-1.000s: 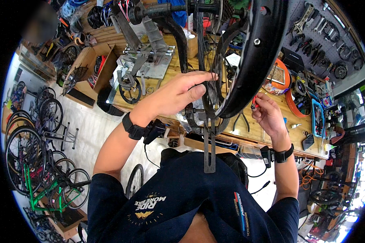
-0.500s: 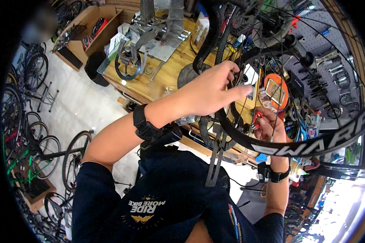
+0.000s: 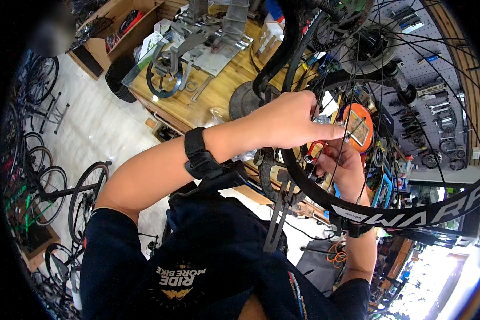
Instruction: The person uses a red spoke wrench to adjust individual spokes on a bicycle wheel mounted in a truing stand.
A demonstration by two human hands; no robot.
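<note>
A bicycle wheel with a black rim (image 3: 405,220) and thin black spokes stands in front of me at the right. My left hand (image 3: 296,120) reaches over the rim's near left side. Its thumb stretches towards the spokes and the fingers bend, partly hidden, apart from the thumb. Just below it, my right hand (image 3: 344,165) is among the spokes, fingers closed on a small red spoke wrench (image 3: 317,148). The wheel's hub (image 3: 370,47) is farther up. A slotted metal arm (image 3: 276,229) sticks out towards my shirt by the rim.
A wooden workbench (image 3: 213,109) lies ahead, bearing a metal stand (image 3: 197,37) and a round orange dish (image 3: 359,127). Wrenches hang on a grey pegboard (image 3: 429,69) at the right. Bicycles (image 3: 88,200) line the left, with a cardboard box (image 3: 104,50) beyond.
My right hand has moved left with the red spoke wrench, closer to my left thumb. My left hand has shifted slightly right, and the rim's lettering has shifted along.
</note>
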